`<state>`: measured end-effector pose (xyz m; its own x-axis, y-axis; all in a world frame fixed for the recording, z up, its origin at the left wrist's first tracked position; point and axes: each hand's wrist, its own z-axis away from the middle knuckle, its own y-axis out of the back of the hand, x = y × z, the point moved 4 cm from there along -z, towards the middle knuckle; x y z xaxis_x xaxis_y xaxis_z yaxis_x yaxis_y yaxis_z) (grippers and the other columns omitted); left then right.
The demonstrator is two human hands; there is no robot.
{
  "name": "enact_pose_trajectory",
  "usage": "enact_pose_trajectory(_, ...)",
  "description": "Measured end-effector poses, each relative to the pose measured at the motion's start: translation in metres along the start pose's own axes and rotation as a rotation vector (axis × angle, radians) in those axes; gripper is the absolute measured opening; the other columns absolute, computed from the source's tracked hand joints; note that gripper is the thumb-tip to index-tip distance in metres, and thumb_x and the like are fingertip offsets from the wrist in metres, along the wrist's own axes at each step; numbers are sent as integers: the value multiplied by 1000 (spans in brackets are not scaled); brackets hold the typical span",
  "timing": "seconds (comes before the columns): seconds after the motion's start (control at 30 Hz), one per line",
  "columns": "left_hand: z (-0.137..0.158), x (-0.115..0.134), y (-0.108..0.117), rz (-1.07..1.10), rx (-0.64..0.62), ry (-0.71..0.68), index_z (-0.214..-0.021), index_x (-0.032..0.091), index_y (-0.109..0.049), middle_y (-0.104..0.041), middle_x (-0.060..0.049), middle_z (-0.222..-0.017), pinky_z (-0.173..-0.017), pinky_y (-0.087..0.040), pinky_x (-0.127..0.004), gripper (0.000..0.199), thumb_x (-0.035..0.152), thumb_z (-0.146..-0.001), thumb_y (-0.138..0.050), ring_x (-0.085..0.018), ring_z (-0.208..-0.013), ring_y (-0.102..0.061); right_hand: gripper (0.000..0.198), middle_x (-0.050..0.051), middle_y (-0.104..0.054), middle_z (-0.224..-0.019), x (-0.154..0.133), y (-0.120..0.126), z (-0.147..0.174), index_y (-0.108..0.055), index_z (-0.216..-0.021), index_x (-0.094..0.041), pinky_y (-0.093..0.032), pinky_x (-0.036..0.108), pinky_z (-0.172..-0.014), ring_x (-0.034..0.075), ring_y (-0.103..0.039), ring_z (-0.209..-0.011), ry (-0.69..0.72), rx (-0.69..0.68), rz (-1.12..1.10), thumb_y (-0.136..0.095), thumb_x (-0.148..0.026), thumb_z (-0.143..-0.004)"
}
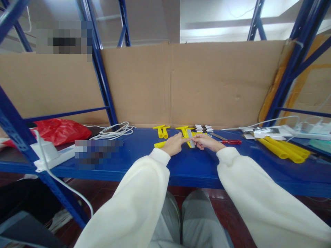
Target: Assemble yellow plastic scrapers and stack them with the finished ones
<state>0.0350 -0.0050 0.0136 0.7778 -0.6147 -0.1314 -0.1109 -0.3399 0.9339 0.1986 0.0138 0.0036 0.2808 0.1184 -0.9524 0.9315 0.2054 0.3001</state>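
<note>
Grey strip at a yellow tool's head, over the desk. Left hand curled round the handle, finger reaching the strip; right hand pinching its edge. Best kept square, pressed evenly, fingertips off any sharp edge. Behind: yellow T-shaped pieces. Rightward: red-handled screwdriver.

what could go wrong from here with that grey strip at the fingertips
The grey strip might slip, since the left hand and right hand meet it only with the fingers. If its edge is sharp, which I can't tell, it could nick them. The right hand might also knock the nearby red-handled tool.
</note>
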Motion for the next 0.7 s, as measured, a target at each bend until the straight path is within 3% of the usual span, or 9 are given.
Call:
enact_pose_trajectory(0.1,0,4,0,-7,15,-45,-144,30,-52,-53,-9,-105,-83,-46,-29,57,7,-92,-40,-21,-99,-58,18,-3,-52,-54,-3,4,0,-54,-74,-19,-33,18,-37,8,-45,-42,20,102,-55,-64,-26,-87)
enact_pose_trajectory(0.23,-1,10,-1,-31,18,-111,-142,30,-54,-54,-9,-107,-87,-46,-30,59,4,-91,-40,-22,-103,-57,25,-4,-50,-50,-6,4,0,-53,-70,-19,-33,19,-40,8,-43,-42,49,128,-32,-64,-32,-88)
enact_pose_trajectory(0.7,0,18,3,-56,4,-114,-149,31,-42,-57,-10,-117,-91,-48,-32,61,6,-94,-34,-23,-111,-59,29,-7,-42,-41,-12,8,0,-48,-57,-20,-29,21,-44,7,-36,-40,169,276,-5,-62,-22,-83)
